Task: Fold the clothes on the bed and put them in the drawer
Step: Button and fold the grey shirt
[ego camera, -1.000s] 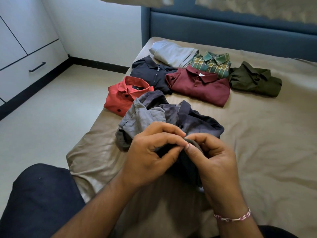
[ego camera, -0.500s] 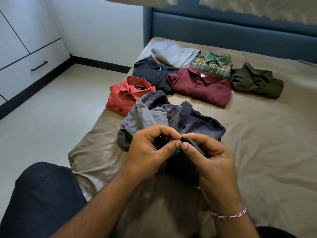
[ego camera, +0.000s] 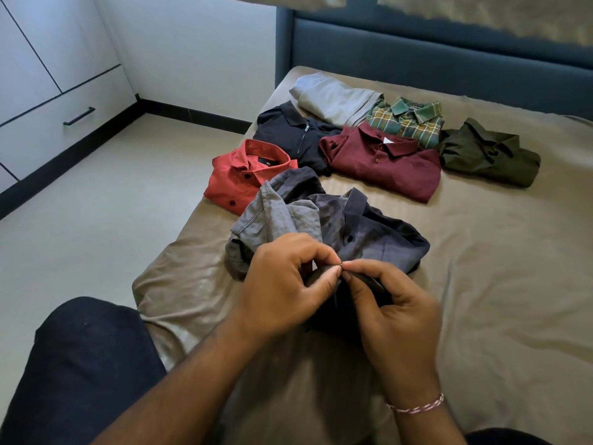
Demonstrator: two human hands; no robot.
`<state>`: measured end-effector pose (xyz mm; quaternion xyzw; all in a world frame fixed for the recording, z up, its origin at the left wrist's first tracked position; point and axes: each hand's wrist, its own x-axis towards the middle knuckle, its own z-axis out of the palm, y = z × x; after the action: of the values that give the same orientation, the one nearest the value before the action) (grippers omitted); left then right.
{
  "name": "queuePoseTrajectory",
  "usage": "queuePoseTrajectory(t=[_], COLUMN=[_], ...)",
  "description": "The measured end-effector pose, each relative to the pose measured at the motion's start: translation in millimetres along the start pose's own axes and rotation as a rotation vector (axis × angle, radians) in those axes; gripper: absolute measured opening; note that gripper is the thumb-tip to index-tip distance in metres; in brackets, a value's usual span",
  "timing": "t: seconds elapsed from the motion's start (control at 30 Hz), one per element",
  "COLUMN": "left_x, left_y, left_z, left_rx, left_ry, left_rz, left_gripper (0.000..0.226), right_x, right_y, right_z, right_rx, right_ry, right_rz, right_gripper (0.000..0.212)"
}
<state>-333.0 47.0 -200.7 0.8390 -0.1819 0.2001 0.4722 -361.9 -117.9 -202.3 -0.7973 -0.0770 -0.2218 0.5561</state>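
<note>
Over on the far left, the drawer [ego camera: 69, 122] in the white cupboard sits shut, well apart from the bed [ego camera: 497, 268], and nothing has gone into it as far as this view shows. So the putting-away half of the job looks untouched.

Coming across to the bed, here is the folded row. The red shirt [ego camera: 244, 175] lies nearest the bed's left edge, collar up, neat. Just behind it the dark zip shirt [ego camera: 288, 136], then the grey garment [ego camera: 333, 97] at the back, which is flat but hard to read as shirt or trousers. Next the maroon polo [ego camera: 385, 162] overlapping the green check shirt [ego camera: 407, 123], and at the far right of the row the olive shirt [ego camera: 487, 152]. Six pieces down and folded, by my count.

Now the live action, front and centre: the grey-blue shirt [ego camera: 353, 232] is bunched and crumpled, not folded at all. The left hand [ego camera: 279, 293] pinches a bit of its dark edge between thumb and forefinger, and the right hand [ego camera: 394, 313] pinches the same edge right beside it, fingertips nearly touching. Each grip is a tight pinch on the cloth; it looks like a button being worked, though that spot is too small to be sure.

My read: folding nearly finished, this last shirt to go, then everything to the drawer.
</note>
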Motion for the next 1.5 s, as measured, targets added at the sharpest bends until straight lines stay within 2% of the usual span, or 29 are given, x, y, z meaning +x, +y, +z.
queuePoseTrajectory(t=[0.1,0.23,0.37,0.43,0.57,0.6,0.67,0.73,0.77,0.8,0.83,0.9,0.93,1.0,1.03,1.1,1.13,1.17,1.23,1.3,1.33,1.4,1.5], left_x=[-5.5,-12.1,-13.9,-13.9,-7.3,-2.1,9.9,15.6,14.7,13.7,11.7,10.3,9.3,3.7,-1.2,-10.9,-13.6,-13.2,-5.2,5.4,10.5,13.2,3.9], left_y=[0.7,-2.5,-5.1,-8.0,-15.5,-16.8,-20.9,-24.0,-25.2,-27.9,-31.6,-40.5,-47.2,-64.4,-74.7,-89.6,-95.2,-97.3,-97.7,-93.0,-88.6,-91.9,-101.3], left_z=[7.2,11.4,12.5,11.1,0.5,-7.2,-29.6,-48.7,-52.0,-50.9,-45.4,-25.4,-14.2,5.2,11.5,15.9,14.4,11.9,7.5,-0.2,-1.2,-6.1,-5.6], left_rx=[0.105,0.174,0.138,0.09,0.06,0.022,-0.098,-0.174,-0.176,-0.15,-0.114,-0.032,0.015,0.191,0.308,0.414,0.365,0.299,0.089,-0.275,-0.428,-0.494,-0.308], left_ry=[0.139,0.262,0.266,0.23,0.075,-0.01,-0.343,-0.69,-0.74,-0.689,-0.566,-0.353,-0.342,-0.543,-0.677,-0.862,-0.836,-0.738,-0.383,0.001,0.093,0.084,-0.072], left_rz=[0.129,0.209,0.222,0.217,0.17,0.135,-0.004,-0.147,-0.167,-0.146,-0.11,-0.024,0.005,-0.038,-0.094,-0.196,-0.223,-0.262,-0.406,-0.565,-0.616,-0.632,-0.651], left_gripper=[0.004,0.004,0.004,0.002,0.005,0.006,0.012,0.017,0.017,0.016,0.014,0.023,0.036,0.063,0.068,0.051,0.035,0.024,0.026,0.02,0.022,0.042,0.042], right_x=[-3.4,-7.3,-6.5,-4.9,0.7,2.6,7.5,14.1,17.9,24.2,30.2,43.6,48.1,49.5,45.9,36.4,32.4,28.8,23.2,16.6,11.9,3.6,-4.1], right_y=[-1.3,-5.5,-3.4,-0.5,8.9,11.4,19.3,30.4,37.3,44.8,57.1,80.2,90.3,104.6,104.1,95.8,89.2,81.6,62.6,43.2,35.5,23.0,16.9], right_z=[4.9,10.8,12.5,13.4,10.3,9.0,5.4,0.3,-2.6,-5.1,-7.6,-9.7,-8.5,-2.5,1.0,5.8,6.8,7.3,8.7,14.2,15.8,24.4,35.2], right_rx=[-0.01,0.032,0.027,0.112,0.144,0.161,0.19,0.194,0.131,0.016,-0.127,-0.346,-0.358,-0.209,-0.137,-0.139,-0.164,-0.143,-0.046,0.009,0.011,-0.016,-0.091], right_ry=[0.055,0.065,0.045,-0.011,-0.106,-0.149,-0.149,-0.049,0.013,0.059,0.076,-0.02,-0.083,-0.16,-0.172,-0.178,-0.182,-0.199,-0.303,-0.457,-0.546,-0.734,-0.981], right_rz=[0.005,-0.011,-0.061,-0.028,0.142,0.158,0.189,0.263,0.272,0.283,0.313,0.452,0.526,0.601,0.608,0.533,0.46,0.38,0.242,0.133,0.074,-0.029,-0.088], right_gripper=[0.023,0.021,0.02,0.017,0.005,0.005,0.019,0.017,0.011,0.006,0.007,0.021,0.035,0.061,0.063,0.054,0.048,0.042,0.03,0.022,0.019,0.019,0.025])
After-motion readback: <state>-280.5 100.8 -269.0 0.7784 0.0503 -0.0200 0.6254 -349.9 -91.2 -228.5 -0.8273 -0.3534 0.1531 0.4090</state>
